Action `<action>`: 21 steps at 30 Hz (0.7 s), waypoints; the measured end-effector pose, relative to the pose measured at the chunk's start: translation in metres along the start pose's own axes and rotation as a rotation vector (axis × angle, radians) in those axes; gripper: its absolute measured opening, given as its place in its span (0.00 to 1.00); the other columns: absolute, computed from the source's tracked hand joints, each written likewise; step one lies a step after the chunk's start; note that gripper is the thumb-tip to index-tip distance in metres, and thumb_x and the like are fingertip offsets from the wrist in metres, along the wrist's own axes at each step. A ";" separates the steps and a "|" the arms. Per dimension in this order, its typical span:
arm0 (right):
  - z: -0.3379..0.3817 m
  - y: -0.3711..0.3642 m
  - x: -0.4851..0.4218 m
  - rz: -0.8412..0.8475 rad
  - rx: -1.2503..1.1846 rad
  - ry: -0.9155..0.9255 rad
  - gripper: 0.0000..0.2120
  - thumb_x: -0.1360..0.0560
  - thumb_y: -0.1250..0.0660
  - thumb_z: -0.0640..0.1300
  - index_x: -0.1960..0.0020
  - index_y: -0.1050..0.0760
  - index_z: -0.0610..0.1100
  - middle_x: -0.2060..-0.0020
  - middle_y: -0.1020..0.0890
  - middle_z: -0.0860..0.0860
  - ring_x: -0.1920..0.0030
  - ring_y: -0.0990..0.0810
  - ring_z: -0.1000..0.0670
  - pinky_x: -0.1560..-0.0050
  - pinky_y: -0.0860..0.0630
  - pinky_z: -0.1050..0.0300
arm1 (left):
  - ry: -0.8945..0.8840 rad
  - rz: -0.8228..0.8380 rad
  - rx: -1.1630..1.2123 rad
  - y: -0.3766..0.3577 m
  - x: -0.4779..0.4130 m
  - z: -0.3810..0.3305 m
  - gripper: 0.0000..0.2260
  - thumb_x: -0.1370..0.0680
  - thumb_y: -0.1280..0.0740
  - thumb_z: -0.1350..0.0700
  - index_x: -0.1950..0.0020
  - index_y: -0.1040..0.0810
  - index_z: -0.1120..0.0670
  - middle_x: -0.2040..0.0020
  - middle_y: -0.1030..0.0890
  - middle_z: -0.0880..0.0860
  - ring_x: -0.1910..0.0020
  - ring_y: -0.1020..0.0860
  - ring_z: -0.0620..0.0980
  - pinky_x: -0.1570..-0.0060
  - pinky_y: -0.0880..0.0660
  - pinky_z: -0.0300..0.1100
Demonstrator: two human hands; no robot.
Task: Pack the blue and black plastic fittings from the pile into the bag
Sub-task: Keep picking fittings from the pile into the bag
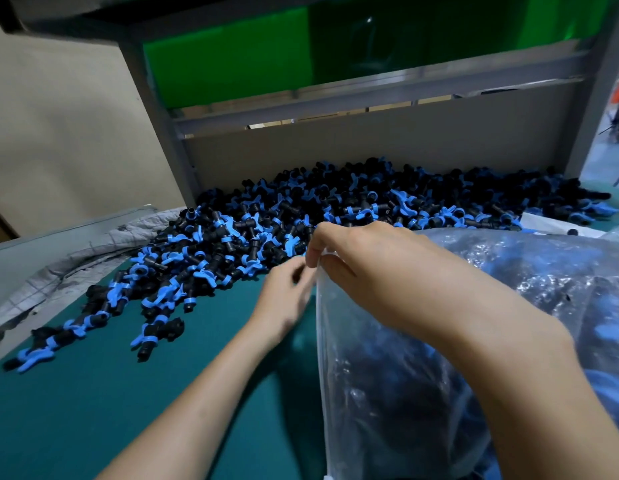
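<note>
Near right on the teal counter [93, 393] a clear plastic bag [387, 375] bulges with dark fittings. The right hand [367, 265] pinches its rim. The blurred left hand [284, 299] is just beside the rim, fingers curled, hold unclear. Beyond both lies the pile of blue and black plastic fittings [301, 209].

Left hand [284, 299] is motion-blurred at the fingers by the bag [387, 375] rim; there's a dark smear between them, can't tell if it's a fitting or if they grip anything. Bag is cut off by right and bottom edges, contents just dim dark-and-blue shapes behind glare. Right hand [363, 268] and bag hide the pile's [266, 230] near right part; both forearms run off the bottom edge.
</note>
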State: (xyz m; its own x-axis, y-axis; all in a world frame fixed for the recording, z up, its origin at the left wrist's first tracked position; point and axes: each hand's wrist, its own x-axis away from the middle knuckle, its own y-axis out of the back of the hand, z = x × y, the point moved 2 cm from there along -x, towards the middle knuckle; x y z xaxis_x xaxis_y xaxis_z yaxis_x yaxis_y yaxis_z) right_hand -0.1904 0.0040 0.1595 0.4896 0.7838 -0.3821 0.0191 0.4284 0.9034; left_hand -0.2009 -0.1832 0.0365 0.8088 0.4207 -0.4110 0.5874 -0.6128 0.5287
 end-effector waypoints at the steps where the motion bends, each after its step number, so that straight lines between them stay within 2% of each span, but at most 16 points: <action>1: 0.000 0.000 0.000 0.002 0.003 -0.001 0.11 0.19 0.44 0.44 0.42 0.31 0.59 0.62 0.27 0.56 0.56 0.26 0.46 0.65 0.38 0.52 | 0.083 -0.012 -0.045 0.003 -0.001 0.010 0.09 0.20 0.38 0.59 0.58 0.23 0.49 0.69 0.22 0.43 0.70 0.27 0.35 0.70 0.33 0.28; 2: 0.000 -0.001 0.000 0.003 0.004 -0.002 0.11 0.19 0.44 0.44 0.42 0.31 0.59 0.60 0.26 0.56 0.56 0.25 0.46 0.65 0.38 0.52 | 0.146 -0.023 -0.093 0.006 -0.001 0.023 0.07 0.19 0.39 0.55 0.50 0.22 0.49 0.62 0.20 0.44 0.63 0.25 0.40 0.64 0.29 0.35; 3: 0.000 -0.001 -0.001 0.005 -0.001 -0.005 0.11 0.19 0.44 0.43 0.42 0.31 0.59 0.59 0.24 0.56 0.55 0.25 0.46 0.64 0.37 0.52 | 0.190 -0.013 -0.181 0.009 0.000 0.041 0.09 0.18 0.41 0.53 0.41 0.24 0.49 0.54 0.20 0.46 0.55 0.24 0.45 0.57 0.26 0.41; 5: 0.000 -0.001 -0.001 0.019 -0.022 -0.012 0.11 0.19 0.45 0.44 0.43 0.31 0.59 0.55 0.22 0.55 0.53 0.24 0.45 0.60 0.35 0.51 | 0.228 0.014 -0.357 0.011 0.004 0.057 0.16 0.17 0.42 0.51 0.29 0.32 0.50 0.41 0.26 0.51 0.41 0.28 0.52 0.42 0.27 0.51; 8: -0.001 -0.001 0.000 0.047 -0.043 -0.021 0.11 0.19 0.45 0.45 0.43 0.31 0.59 0.52 0.21 0.52 0.51 0.24 0.44 0.57 0.30 0.50 | 0.178 -0.032 -0.562 0.005 -0.003 0.058 0.26 0.19 0.39 0.52 0.22 0.45 0.48 0.34 0.35 0.53 0.38 0.31 0.56 0.40 0.29 0.53; 10: -0.001 0.000 0.000 0.066 -0.041 -0.023 0.11 0.19 0.45 0.45 0.42 0.31 0.59 0.52 0.21 0.51 0.51 0.24 0.43 0.54 0.27 0.49 | 0.165 -0.119 -0.708 0.003 -0.015 0.057 0.29 0.19 0.39 0.53 0.21 0.48 0.47 0.33 0.37 0.56 0.39 0.33 0.57 0.39 0.32 0.51; 12: 0.000 -0.001 0.000 0.070 -0.036 -0.019 0.12 0.19 0.45 0.44 0.41 0.31 0.59 0.51 0.21 0.52 0.50 0.24 0.44 0.55 0.29 0.50 | 0.152 -0.190 -0.819 0.002 -0.024 0.056 0.28 0.19 0.40 0.54 0.21 0.47 0.48 0.29 0.39 0.58 0.34 0.36 0.59 0.35 0.37 0.51; 15: 0.000 -0.002 0.001 0.059 -0.028 -0.006 0.12 0.18 0.45 0.44 0.41 0.31 0.59 0.51 0.21 0.52 0.52 0.23 0.45 0.58 0.32 0.51 | 0.167 -0.147 -0.885 -0.001 -0.038 0.059 0.24 0.18 0.40 0.54 0.24 0.42 0.50 0.24 0.42 0.56 0.28 0.40 0.58 0.32 0.39 0.53; 18: -0.002 -0.003 0.001 0.056 -0.030 -0.005 0.11 0.18 0.45 0.44 0.41 0.31 0.57 0.55 0.22 0.52 0.57 0.24 0.45 0.61 0.33 0.51 | 0.154 -0.218 -0.892 -0.004 -0.044 0.059 0.16 0.19 0.39 0.57 0.31 0.35 0.55 0.31 0.33 0.58 0.34 0.34 0.59 0.37 0.36 0.53; 21: -0.003 -0.003 0.001 0.052 -0.026 -0.019 0.10 0.19 0.45 0.44 0.41 0.30 0.56 0.56 0.23 0.51 0.57 0.24 0.44 0.61 0.33 0.50 | 0.144 -0.306 -0.856 -0.001 -0.036 0.053 0.12 0.20 0.38 0.60 0.37 0.31 0.59 0.38 0.29 0.61 0.39 0.31 0.61 0.41 0.34 0.53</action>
State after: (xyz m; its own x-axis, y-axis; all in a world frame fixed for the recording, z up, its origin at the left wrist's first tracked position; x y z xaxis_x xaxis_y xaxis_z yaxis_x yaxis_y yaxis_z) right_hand -0.1931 0.0050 0.1558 0.5055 0.7968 -0.3309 -0.0296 0.3993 0.9163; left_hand -0.2322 -0.2327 0.0111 0.5764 0.5975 -0.5574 0.5514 0.2191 0.8050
